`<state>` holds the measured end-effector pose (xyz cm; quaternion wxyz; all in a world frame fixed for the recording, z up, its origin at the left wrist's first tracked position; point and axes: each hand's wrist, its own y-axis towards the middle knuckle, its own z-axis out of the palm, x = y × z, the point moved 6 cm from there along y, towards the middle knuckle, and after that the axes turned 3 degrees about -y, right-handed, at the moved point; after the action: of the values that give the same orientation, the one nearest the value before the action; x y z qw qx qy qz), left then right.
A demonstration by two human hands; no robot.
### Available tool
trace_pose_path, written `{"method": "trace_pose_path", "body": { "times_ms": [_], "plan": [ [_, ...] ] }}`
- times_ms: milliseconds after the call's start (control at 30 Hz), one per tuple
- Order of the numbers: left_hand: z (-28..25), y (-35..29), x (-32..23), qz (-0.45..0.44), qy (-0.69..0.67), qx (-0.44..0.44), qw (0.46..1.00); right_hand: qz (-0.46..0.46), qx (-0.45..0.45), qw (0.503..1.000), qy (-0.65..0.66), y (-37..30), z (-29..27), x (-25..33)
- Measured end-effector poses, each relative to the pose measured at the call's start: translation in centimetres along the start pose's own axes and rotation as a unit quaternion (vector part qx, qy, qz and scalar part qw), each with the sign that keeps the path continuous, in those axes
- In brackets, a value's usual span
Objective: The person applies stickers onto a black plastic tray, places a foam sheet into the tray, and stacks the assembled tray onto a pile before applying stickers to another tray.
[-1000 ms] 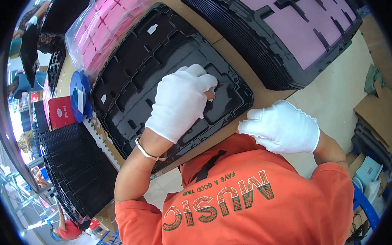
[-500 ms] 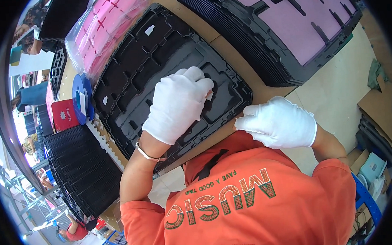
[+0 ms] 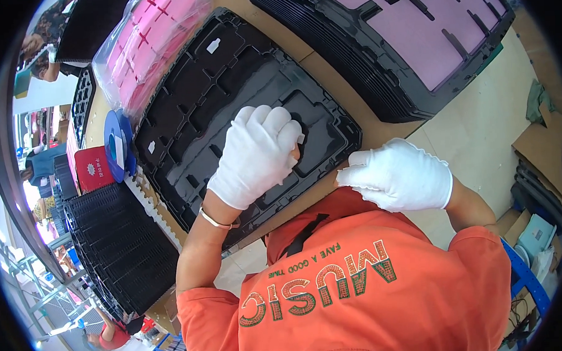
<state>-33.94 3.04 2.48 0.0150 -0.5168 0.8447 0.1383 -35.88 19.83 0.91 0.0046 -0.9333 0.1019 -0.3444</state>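
Note:
A black molded plastic tray [image 3: 261,73] with raised cross-shaped ribs lies in front of me, two small white patches showing on its far and left parts. Over its near middle, my left hand [image 3: 255,151] in a white glove is closed, fingers curled down toward the tray surface. Bare fingertips show at the glove's edge; whatever they may hold is hidden. My right hand [image 3: 397,175], also gloved in white, is closed beside the tray's near right corner, close to the table edge. Its fingertips are pressed together, and nothing can be made out in them.
Right of the tray stands a stack of black trays [image 3: 377,77] with a pink sheet on top. Pink pieces in clear plastic [image 3: 144,46] lie at the far left. Nearer on the left are a blue spool [image 3: 119,145], a red card [image 3: 94,168] and a black tray stack [image 3: 121,245].
My left hand has shifted slightly nearer to me and tilted over the tray, still closed. My right hand has hardly moved.

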Motion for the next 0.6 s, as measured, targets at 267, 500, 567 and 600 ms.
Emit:
{"method": "trace_pose_path", "body": {
  "times_ms": [267, 500, 567, 600],
  "plan": [
    [-0.5, 0.4, 1.1, -0.058, -0.079, 0.028, 0.995, -0.004, 0.001, 1.000, 0.007, 0.6, 0.1, 0.0],
    [-1.3, -0.7, 0.4, -0.042, -0.072, -0.001, 0.997, 0.009, -0.005, 1.000, 0.026, 0.5, -0.1, -0.2],
    [-1.7, -0.4, 0.6, -0.065, -0.079, -0.025, 0.994, 0.006, 0.005, 1.000, 0.023, 0.5, 0.0, -0.2],
    [-1.4, 0.0, 0.9, -0.064, -0.095, -0.014, 0.993, 0.001, 0.005, 1.000, 0.020, 0.5, -0.1, -0.1]
  ]
}}
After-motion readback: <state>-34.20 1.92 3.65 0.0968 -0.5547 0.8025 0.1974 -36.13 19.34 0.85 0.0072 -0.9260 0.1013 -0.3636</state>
